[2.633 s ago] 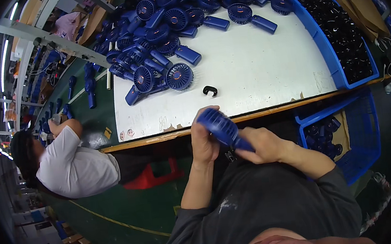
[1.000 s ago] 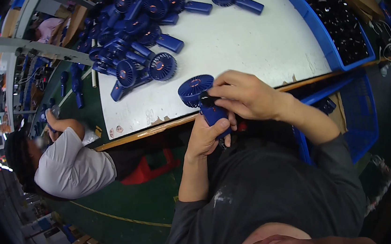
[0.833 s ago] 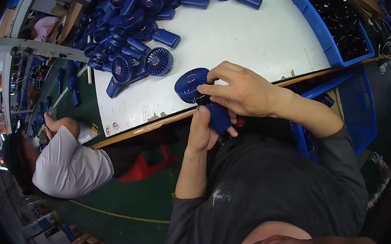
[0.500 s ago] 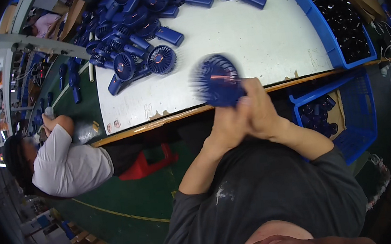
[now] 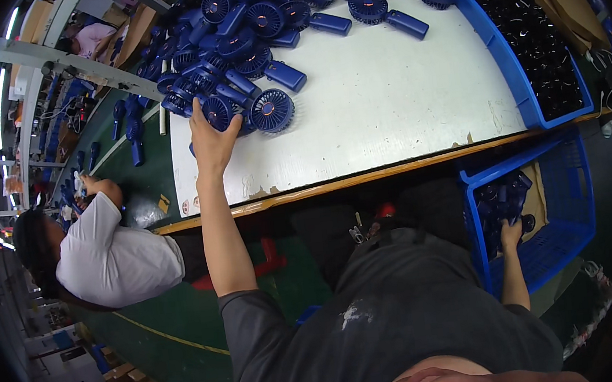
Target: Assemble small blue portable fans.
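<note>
My left hand [image 5: 214, 142] reaches over the near edge of a pile of dark blue handheld fans [image 5: 265, 19]. Its thumb and fingers are spread around the round head of one fan [image 5: 218, 112]; I cannot tell if they touch it. Just right of that hand, another fan [image 5: 272, 111] lies with its round grille up. Low on the right, my right hand [image 5: 510, 235] is down inside a blue plastic crate [image 5: 570, 221], closed on a dark blue handheld fan [image 5: 515, 191]. More fans lie under and beside it, partly hidden.
A white worktable [image 5: 386, 102] with a worn wooden edge spans the front. On its right stands a blue bin [image 5: 503, 54] full of small black parts. At left sits a co-worker in a white shirt [image 5: 116, 246], near a red stool [image 5: 272, 257] and a metal frame [image 5: 81, 71].
Both hands were together in front of me on one fan. They have parted: the right has carried a fan down into the crate, the left has moved out to the pile.
</note>
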Tool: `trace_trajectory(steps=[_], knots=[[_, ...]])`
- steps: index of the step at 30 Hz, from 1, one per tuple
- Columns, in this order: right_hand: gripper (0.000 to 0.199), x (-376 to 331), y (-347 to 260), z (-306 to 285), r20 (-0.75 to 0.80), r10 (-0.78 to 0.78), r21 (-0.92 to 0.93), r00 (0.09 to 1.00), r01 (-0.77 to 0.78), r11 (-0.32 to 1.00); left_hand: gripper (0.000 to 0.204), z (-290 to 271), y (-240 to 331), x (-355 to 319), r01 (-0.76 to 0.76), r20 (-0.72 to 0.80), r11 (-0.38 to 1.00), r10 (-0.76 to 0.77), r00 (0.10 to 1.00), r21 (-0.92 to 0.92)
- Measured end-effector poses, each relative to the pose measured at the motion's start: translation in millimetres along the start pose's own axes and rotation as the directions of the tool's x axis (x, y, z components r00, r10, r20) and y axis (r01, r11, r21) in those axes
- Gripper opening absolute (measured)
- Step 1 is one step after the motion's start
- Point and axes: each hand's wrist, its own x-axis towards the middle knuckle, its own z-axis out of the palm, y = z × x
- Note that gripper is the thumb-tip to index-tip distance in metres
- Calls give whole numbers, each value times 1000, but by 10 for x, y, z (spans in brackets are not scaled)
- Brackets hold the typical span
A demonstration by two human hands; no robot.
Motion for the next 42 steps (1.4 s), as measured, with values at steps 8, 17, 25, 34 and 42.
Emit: trace_trajectory(steps=[8, 17, 25, 34, 42], knots=[[37, -175, -1500, -416, 208, -220, 421, 953, 116, 900, 62, -283, 692, -800, 73, 91, 307, 43, 995, -949], [57, -1126, -3979, -595, 209, -867, 694, 453, 555, 458, 83, 865, 1834, -1759, 475, 462, -157, 115, 880, -866], [38, -1111, -4199, -915, 376, -920, 726, -112, 653, 217, 98, 1138, 1428, -1628, 876, 790, -155, 383, 479, -456], [22, 550, -4717, -1536, 542, -812, 291, 216, 858, 423, 49, 924, 2059, -1737, 774, 665, -305, 397, 633, -555], [30, 2234, -4540, -1241, 173, -752, -194, 636, 771, 606, 36, 783, 1759, -1658, 675, 534, -221, 462, 708, -704]])
